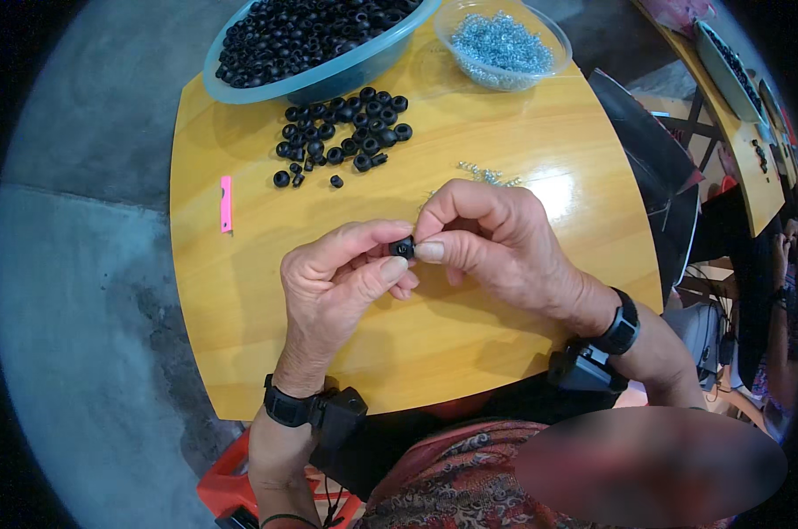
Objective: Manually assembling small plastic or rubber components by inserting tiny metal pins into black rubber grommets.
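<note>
Over the middle of the table, my left hand (337,273) pinches a small round black plastic piece (402,248) with a hole in it, like a cord-lock body. My right hand (496,242) meets it from the right, thumb and forefinger pressed together at the piece's edge. Whatever those fingertips hold is too small or hidden to tell. Just beyond the right hand lie several small metal springs (483,174), partly covered by it. Farther off, a loose group of black plastic pieces (350,132) is spread on the yellow table (267,326).
A large blue basin (306,88) heaped with black pieces stands at the far left edge. Right of it is a clear bowl (496,81) full of springs. A pink strip (226,204) lies at the left. At the far right, another person's arm (780,264) shows beside a second table (756,189).
</note>
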`<action>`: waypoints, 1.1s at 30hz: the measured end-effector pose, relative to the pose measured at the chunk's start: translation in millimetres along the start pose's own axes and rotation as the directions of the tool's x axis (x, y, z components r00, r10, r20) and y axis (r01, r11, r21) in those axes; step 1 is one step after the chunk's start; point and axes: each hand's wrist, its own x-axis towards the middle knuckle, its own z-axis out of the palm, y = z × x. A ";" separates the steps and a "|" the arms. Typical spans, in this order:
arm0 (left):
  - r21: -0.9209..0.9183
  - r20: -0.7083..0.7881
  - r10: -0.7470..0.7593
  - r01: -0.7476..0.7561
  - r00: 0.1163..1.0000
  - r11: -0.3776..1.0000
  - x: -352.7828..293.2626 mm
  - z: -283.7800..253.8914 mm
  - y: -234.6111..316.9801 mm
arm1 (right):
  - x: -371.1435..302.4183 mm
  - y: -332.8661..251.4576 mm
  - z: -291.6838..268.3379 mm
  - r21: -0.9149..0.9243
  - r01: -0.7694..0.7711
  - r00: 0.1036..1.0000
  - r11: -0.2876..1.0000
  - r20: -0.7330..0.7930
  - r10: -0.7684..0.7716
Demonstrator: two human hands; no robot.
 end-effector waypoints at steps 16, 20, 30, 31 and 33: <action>-0.017 0.000 -0.044 0.044 0.999 0.999 -1.4 3.0 -3.0 | 2.4 8.6 -5.5 -0.453 0.367 0.917 0.812 0.028 -0.399; -0.047 0.024 0.012 -0.011 1.000 0.999 -1.0 2.3 -6.0 | 2.3 6.6 -5.2 -0.464 0.354 0.925 0.812 0.045 -0.377; -0.124 0.015 -0.063 0.064 0.998 0.990 -3.6 4.1 -5.3 | 7.1 12.3 -5.8 -0.425 0.404 0.906 0.810 0.067 -0.417; -0.164 0.012 -0.100 0.100 0.995 0.981 -4.0 4.9 -5.0 | 7.1 11.7 -6.6 -0.427 0.411 0.904 0.805 0.077 -0.420; -0.201 0.008 -0.133 0.132 0.991 0.971 -4.2 5.9 -5.0 | 7.1 13.2 -6.2 -0.410 0.390 0.915 0.825 0.069 -0.398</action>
